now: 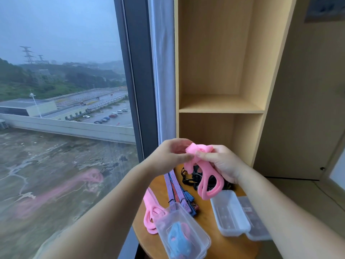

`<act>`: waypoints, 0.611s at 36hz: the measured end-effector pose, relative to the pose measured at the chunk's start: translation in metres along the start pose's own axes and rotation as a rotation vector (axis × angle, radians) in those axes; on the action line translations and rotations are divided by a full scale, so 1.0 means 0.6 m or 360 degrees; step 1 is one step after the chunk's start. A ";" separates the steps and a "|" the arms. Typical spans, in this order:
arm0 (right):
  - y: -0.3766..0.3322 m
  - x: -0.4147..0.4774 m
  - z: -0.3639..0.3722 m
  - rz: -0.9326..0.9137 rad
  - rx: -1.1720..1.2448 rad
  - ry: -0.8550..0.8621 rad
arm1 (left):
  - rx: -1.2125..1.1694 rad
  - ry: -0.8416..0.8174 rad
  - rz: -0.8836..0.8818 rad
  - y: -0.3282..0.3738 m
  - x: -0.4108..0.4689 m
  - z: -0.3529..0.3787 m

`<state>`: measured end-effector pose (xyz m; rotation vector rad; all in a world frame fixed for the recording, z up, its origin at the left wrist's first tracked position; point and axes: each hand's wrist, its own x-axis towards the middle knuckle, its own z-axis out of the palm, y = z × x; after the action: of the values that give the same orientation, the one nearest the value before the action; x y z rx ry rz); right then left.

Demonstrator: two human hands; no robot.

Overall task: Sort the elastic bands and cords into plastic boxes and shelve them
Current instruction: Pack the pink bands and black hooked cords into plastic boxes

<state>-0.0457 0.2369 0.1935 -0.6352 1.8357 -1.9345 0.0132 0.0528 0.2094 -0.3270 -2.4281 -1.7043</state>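
Window (pixel 65 90): fills left half of view, dark frame at its right edge.

Shelf unit (pixel 220 71): light wood, stands right of the window; two open compartments in view, upper and lower, nothing visible inside either.

Round table (pixel 147 240): wood top, directly below the shelf unit, against the window.

Clear plastic boxes, 2 pcs. Near box (pixel 183 232): front-left of table, tilted, holds blue and pink bands. Second box (pixel 230 212): front-right, partly behind the right forearm; contents can't be made out.

Striped straps (pixel 177 191): blue/red/white, flat on table centre, running away from the camera, ends just beside the near box.

Loose pink band (pixel 151 212): on table, left of the straps, touching the near box's left side.

Black cords (pixel 192 179): tangled heap at table rear, below the hands.

Held pink band (pixel 207 176): wide, soft, raised above the table rear in front of the lower compartment; loops hang down over the black cords.

Left hand (pixel 171 156): thumb and fingers pressed together on band's top fold.

Right hand (pixel 224 163): thumb and forefinger pinch same fold from the right; other fingers curl round the hanging loops.
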 end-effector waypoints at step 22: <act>0.012 0.010 0.007 -0.0113 -0.0378 0.0241 | 0.0590 0.0397 0.0100 -0.029 0.009 0.029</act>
<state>-0.0483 0.2295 0.1869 -0.6498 2.1872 -1.8690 0.0035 0.0640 0.1890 -0.1298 -2.4464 -1.1566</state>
